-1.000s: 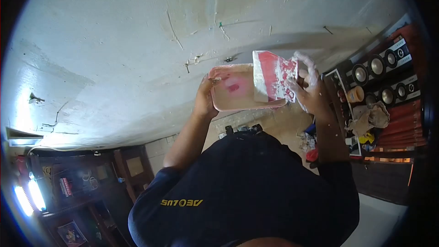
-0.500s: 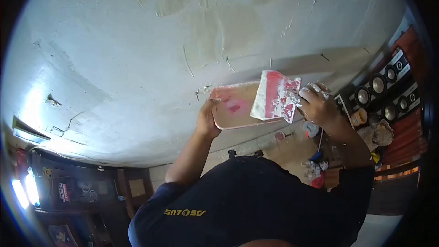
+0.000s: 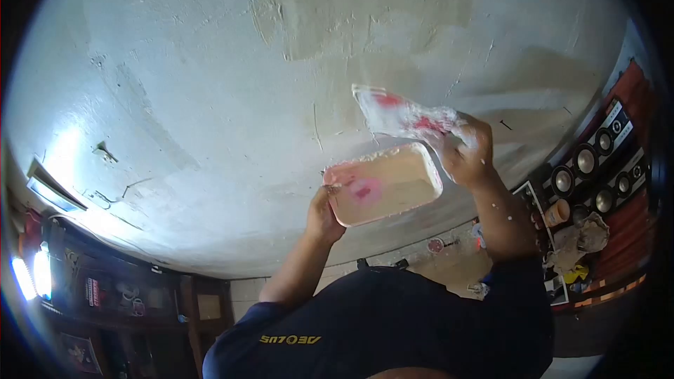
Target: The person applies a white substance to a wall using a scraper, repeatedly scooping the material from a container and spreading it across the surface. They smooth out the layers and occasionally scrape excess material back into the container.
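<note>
Scraper (image 3: 397, 112), gripped in right hand (image 3: 469, 151), now apparently clear of tray (image 3: 397, 186) clamped in left hand (image 3: 324, 219).

Tray (image 3: 400, 186): beige noted, with a pink-stained patch and white-smeared rim. Scraper (image 3: 393, 114): red, blotched with white. Shirt (image 3: 379, 323): dark navy, marked with yellow lettering. Wall (image 3: 210, 63): pale grey, patched with beige. Curtain (image 3: 628, 238): rust-red.
</note>
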A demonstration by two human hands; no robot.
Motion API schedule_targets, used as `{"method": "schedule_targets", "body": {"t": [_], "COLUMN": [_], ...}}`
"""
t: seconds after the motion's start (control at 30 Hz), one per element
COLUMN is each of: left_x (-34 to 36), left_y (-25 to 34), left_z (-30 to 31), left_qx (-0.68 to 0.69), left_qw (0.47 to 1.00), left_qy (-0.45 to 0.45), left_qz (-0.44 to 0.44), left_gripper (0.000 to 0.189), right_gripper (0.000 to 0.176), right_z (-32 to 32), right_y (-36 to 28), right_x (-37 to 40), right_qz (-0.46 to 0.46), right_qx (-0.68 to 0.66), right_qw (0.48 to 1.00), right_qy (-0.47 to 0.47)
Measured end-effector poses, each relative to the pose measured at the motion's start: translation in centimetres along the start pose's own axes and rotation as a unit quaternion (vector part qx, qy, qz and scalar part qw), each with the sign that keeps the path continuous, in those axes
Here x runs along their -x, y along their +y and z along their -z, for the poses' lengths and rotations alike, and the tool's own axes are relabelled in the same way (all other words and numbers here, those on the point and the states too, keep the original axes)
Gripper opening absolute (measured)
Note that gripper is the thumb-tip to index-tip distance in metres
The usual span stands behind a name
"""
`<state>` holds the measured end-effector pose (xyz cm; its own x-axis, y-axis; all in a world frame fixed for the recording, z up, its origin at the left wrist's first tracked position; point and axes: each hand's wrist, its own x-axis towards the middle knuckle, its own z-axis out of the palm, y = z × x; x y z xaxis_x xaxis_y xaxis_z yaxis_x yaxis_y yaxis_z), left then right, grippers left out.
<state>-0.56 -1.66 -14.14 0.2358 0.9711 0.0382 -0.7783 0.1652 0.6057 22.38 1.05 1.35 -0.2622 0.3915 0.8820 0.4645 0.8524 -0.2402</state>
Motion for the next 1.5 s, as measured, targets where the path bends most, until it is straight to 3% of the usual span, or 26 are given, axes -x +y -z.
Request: {"method": "schedule_targets", "body": {"t": [0.13,0.2,0.23,0.33,0.37,0.4,0.43,0.57,0.6,0.67,0.7,0.73,0.8,0.87,0.93,1.07,1.1,1.17,1.2,1.27,1.33,1.37,1.4,1.43,1.47,1.5], "left_x": [0.3,1.0,1.1,1.7,1.8,1.9,2.2,2.4,2.6,2.9,2.8,2.8,3.3,3.4,3.6,3.8,3.7,3.4,3.5,3.4,3.3,3.4,3.5,3.6,3.6,3.7], "left_y": [-0.3,0.0,0.0,-0.1,0.0,0.1,0.1,-0.3,-0.3,-0.5,-0.6,-0.6,-0.2,-0.8,-1.2,-1.4,-1.8,-2.2,-2.2,-2.1,-2.2,-2.2,-2.2,-2.2,-2.2,-2.1], "left_z": [0.5,0.0,0.3,0.5,0.6,0.7,0.9,1.8,1.7,1.4,1.5,1.1,0.3,1.8,2.3,2.3,2.5,2.9,2.6,2.0,1.9,2.1,2.4,2.7,2.9,3.0], "left_qx": [0.011,0.051,0.055,0.037,0.017,0.021,0.033,-0.010,-0.011,0.057,0.034,0.032,0.018,0.019,0.028,0.057,0.033,0.033,0.030,-0.017,-0.003,0.014,0.014,0.006,0.000,0.003], "left_qw": [1.000,0.998,0.998,0.999,1.000,1.000,0.999,1.000,1.000,0.998,0.999,0.999,0.999,0.999,0.998,0.997,0.999,0.998,0.998,0.999,0.999,0.999,0.999,0.999,0.999,0.999], "left_qy": [-0.019,-0.009,-0.032,-0.019,0.016,0.020,-0.009,0.006,0.006,0.027,0.027,0.023,0.034,0.037,0.042,0.003,0.003,0.011,0.010,0.003,-0.005,-0.010,-0.010,0.003,0.016,0.017], "left_qz": [0.016,0.027,0.022,0.016,0.012,0.009,-0.004,-0.013,-0.009,0.024,0.016,0.019,0.031,0.035,0.031,0.049,0.043,0.050,0.054,0.036,0.042,0.047,0.047,0.043,0.038,0.036], "left_gripper": [0.050,0.050,0.046,0.047,0.051,0.051,0.047,0.053,0.053,0.053,0.054,0.054,0.053,0.053,0.053,0.050,0.049,0.050,0.050,0.051,0.052,0.053,0.053,0.053,0.054,0.054], "right_gripper": [0.015,0.013,0.016,0.015,0.013,0.013,0.017,0.018,0.016,0.014,0.017,0.021,0.026,0.023,0.026,0.024,0.024,0.023,0.018,0.014,0.021,0.024,0.026,0.027,0.026,0.025], "right_z": [-3.7,-4.5,-5.1,-3.3,-2.1,-0.5,1.0,-0.9,-2.9,-5.3,-6.7,-6.4,-5.1,-0.1,3.9,3.9,2.1,-2.3,-4.4,-5.5,-5.2,-4.9,-3.3,-1.6,2.0,3.4], "right_y": [-0.3,0.2,0.9,5.8,6.7,6.0,5.9,3.6,2.8,1.3,1.0,0.6,4.9,8.4,9.3,6.1,6.0,3.5,3.8,0.0,2.6,6.4,9.0,12.3,10.2,11.8], "right_x": [-3.2,-4.5,-4.8,-3.2,-2.6,-1.7,-1.2,-2.0,-2.8,-4.4,-5.1,-5.7,-5.0,-2.6,-0.8,-0.3,-0.2,-1.3,-2.0,-4.6,-4.5,-3.2,-1.4,0.5,0.4,1.9], "right_qz": [-0.131,-0.158,-0.194,-0.205,-0.236,-0.266,-0.300,-0.253,-0.213,-0.125,-0.131,-0.209,-0.112,-0.264,-0.284,-0.261,-0.197,-0.186,-0.154,-0.228,-0.165,-0.246,-0.223,-0.259,-0.334,-0.323], "right_qx": [-0.152,-0.080,-0.131,-0.023,-0.102,-0.284,-0.271,-0.219,-0.300,-0.191,-0.222,-0.142,0.045,0.011,-0.185,-0.196,-0.302,-0.167,-0.202,-0.201,-0.044,-0.062,-0.008,-0.096,-0.169,-0.259], "right_qw": [0.979,0.984,0.972,0.972,0.956,0.896,0.892,0.932,0.921,0.972,0.965,0.967,0.980,0.949,0.903,0.900,0.891,0.948,0.954,0.952,0.979,0.959,0.953,0.923,0.900,0.867], "right_qy": [0.017,-0.004,0.022,0.116,0.141,0.214,0.203,0.138,0.128,0.051,0.058,0.038,0.156,0.172,0.266,0.288,0.276,0.196,0.156,0.036,0.110,0.128,0.206,0.267,0.222,0.277]}}
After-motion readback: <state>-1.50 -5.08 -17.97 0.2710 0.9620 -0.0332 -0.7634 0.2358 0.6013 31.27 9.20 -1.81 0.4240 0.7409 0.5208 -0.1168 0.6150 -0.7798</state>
